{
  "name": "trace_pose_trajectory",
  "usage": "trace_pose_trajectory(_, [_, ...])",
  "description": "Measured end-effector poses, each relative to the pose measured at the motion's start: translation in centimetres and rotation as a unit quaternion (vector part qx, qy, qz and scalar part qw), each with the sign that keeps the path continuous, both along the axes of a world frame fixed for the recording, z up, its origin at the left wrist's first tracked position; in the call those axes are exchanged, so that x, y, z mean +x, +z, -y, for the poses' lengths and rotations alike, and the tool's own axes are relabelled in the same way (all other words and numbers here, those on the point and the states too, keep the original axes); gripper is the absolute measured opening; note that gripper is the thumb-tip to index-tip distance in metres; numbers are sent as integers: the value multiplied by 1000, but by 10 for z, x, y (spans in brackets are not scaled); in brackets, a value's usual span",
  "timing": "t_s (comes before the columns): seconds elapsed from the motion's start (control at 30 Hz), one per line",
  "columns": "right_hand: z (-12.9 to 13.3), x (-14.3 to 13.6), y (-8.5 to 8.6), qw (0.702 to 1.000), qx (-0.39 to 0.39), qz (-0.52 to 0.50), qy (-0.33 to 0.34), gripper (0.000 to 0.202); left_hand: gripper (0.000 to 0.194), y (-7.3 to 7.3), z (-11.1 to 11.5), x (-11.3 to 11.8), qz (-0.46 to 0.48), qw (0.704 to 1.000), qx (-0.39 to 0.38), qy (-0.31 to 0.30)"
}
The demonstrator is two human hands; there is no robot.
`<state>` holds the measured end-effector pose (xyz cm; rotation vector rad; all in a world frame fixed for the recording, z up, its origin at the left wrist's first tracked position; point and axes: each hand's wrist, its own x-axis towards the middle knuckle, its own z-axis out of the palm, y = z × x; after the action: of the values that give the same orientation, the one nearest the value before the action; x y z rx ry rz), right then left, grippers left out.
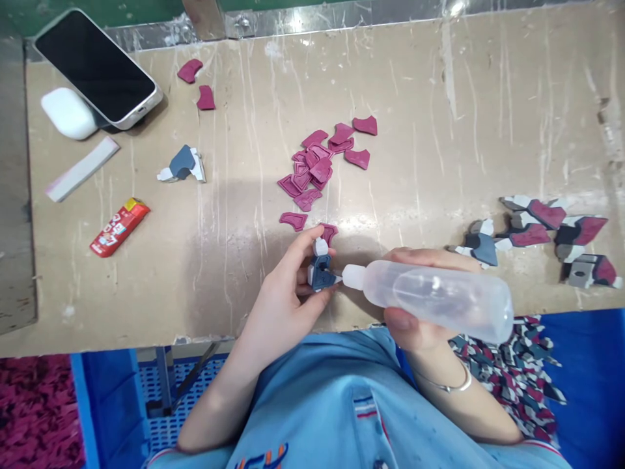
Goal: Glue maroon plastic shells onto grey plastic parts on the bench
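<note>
Between its thumb and fingers, my left hand (pixel 283 296) holds a small blue-grey and white part (pixel 321 270) low over the table. My right hand (pixel 420 326) is wrapped round a translucent squeeze bottle (pixel 439 296), lying nearly level. The bottle's white nozzle points left, its thin tip at the right edge of the part; whether they touch I cannot tell. Just beyond my left fingertips lies a maroon piece (pixel 329 233). A loose pile of maroon pieces (pixel 312 166) spreads farther back on the table.
A phone (pixel 95 68), white case (pixel 69 113), pale strip (pixel 83 169) and red packet (pixel 120 228) lie at the left. One blue-grey part (pixel 183 163) is nearby. Several joined parts (pixel 530 234) lie right. Below the table are blue bins (pixel 590 384) with pieces.
</note>
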<state>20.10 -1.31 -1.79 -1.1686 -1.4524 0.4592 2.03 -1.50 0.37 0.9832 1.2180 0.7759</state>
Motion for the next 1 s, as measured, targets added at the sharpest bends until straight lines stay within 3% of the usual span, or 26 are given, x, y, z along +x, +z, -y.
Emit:
trace_pose_trajectory(0.2, [1,-1,-1,999,10,10,-32,36,65,1,1,0,-1,1000,4,9])
trace_pose_trajectory(0.53, [2,0,1,1000,-8,8,-28,36,64,1,1,0,3,1000,6,15])
trace_pose_trajectory(0.77, [4,1,4,997,-22,-38,71,36,67,3,0,-1,9,1000,4,8])
trace_pose_trajectory(1.0, [3,7,11,997,-28,-22,69,32,68,1,2,0,13,1000,0,20])
